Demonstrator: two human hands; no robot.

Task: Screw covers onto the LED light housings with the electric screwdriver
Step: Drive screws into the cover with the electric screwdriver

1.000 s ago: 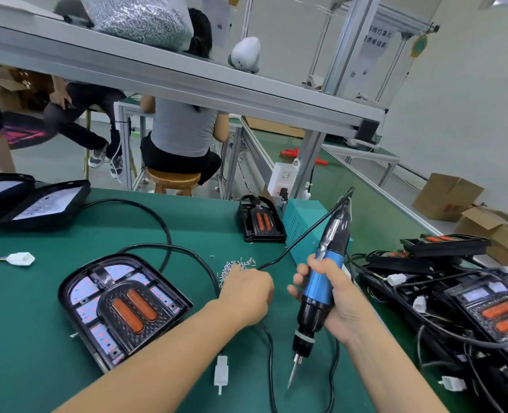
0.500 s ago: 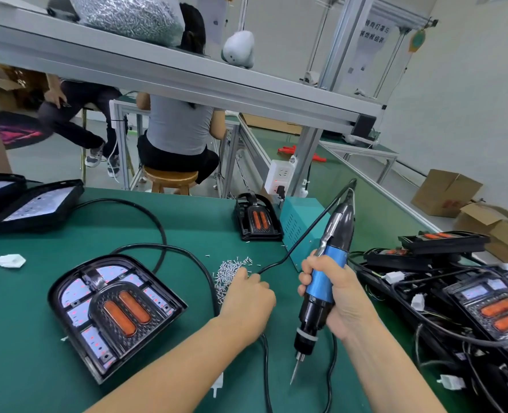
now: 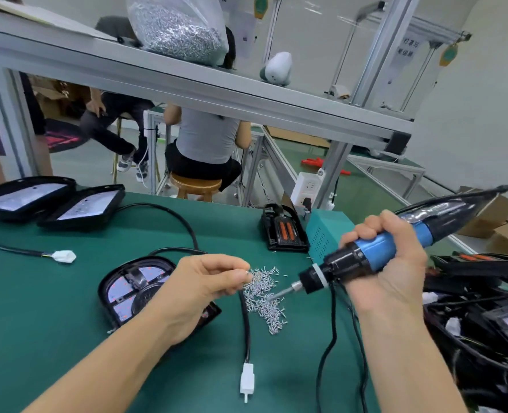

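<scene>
Over the screw pile (image 3: 263, 296), the left hand (image 3: 199, 286) pinches one screw, the bit of the right-gripped electric screwdriver (image 3: 366, 259) slanting toward it from the right

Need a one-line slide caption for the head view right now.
Left hand pinches a screw above the screw pile while the right hand tilts the electric screwdriver toward it.
</scene>
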